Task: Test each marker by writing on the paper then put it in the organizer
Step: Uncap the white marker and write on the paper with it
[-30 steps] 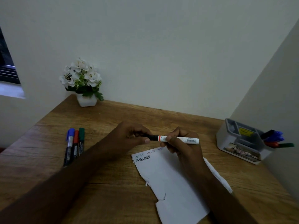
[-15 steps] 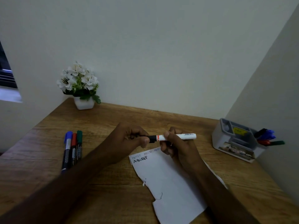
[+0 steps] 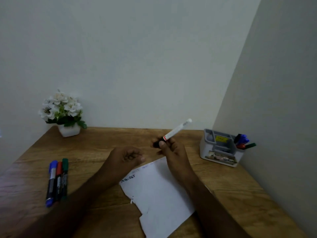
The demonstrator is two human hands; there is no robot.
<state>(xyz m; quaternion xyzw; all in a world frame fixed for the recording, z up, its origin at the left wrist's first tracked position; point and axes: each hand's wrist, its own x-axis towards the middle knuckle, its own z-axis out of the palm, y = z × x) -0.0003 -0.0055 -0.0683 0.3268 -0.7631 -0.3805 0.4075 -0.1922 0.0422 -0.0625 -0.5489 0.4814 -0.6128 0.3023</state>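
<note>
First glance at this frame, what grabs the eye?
The right hand holds a white marker tilted up above the paper at table centre. Three markers, blue, red and green, lie side by side at left. At far right, a grey organizer already holds several markers.

A small desk corner in a home or office is showing here: a wood-grain desk [image 3: 96, 152] is sitting tight against plain pale walls, a potted white flower plant [image 3: 62, 112] is standing at the back left, and a grey desk organizer [image 3: 221, 148] (markers poking out of it) is sitting by the right wall.
</note>
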